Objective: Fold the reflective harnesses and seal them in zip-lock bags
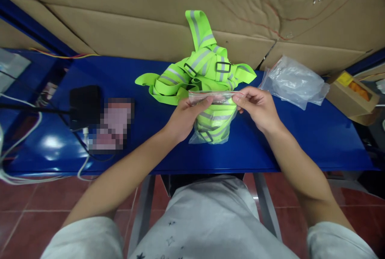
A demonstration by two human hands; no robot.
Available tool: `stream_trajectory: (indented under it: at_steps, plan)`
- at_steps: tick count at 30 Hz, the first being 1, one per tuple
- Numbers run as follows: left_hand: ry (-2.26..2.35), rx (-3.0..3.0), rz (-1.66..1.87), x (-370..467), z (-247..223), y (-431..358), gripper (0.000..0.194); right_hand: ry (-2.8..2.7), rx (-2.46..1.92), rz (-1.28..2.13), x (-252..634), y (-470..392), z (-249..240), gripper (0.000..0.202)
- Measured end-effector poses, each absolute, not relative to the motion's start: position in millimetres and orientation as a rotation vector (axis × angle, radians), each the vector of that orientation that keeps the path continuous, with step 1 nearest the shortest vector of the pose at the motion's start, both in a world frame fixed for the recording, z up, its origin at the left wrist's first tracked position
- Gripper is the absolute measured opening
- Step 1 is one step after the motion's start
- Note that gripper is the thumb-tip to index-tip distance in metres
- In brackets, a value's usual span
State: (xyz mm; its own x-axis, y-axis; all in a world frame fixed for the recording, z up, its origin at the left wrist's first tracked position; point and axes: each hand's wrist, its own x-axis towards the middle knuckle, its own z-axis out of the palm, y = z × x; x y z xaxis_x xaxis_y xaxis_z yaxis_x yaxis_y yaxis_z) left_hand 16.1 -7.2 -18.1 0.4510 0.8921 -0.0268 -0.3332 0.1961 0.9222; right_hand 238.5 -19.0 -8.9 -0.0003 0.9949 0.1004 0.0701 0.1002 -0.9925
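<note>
A clear zip bag (192, 136) holds a folded neon-yellow reflective strap (218, 120) with grey stripes and a dark buckle. Its zip edge lies toward the back of the table. My left hand (185, 116) pinches that edge at its left end, thumb on top. At the right end, my right hand (255, 104) grips the same edge between thumb and fingers. Just behind the bag lies a tangled heap of similar reflective straps (201, 64) with black buckles, one strap leaning up against the cardboard.
A stack of clear plastic bags (296, 80) lies to the right, beside an open cardboard box (350, 98) with something orange in it. On the left are a black device (85, 104), a blurred-out phone-like object (114, 124) and cables. Cardboard (144, 26) lines the back of the blue table (168, 156).
</note>
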Motion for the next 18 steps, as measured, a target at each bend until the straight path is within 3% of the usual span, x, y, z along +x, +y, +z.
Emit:
stream_trajectory:
  at_steps: [10, 18]
  plan:
    - [0.712, 0.930, 1.006, 18.4, -21.4, -7.2, 0.052, -1.235, -1.109, 1.144, 241.8, -24.1, -7.1, 0.030]
    - [0.719, 1.075, 1.102, 23.1, -27.6, -7.3, 0.050, -1.304, -1.135, 1.018, 239.4, -26.4, -9.1, 0.037]
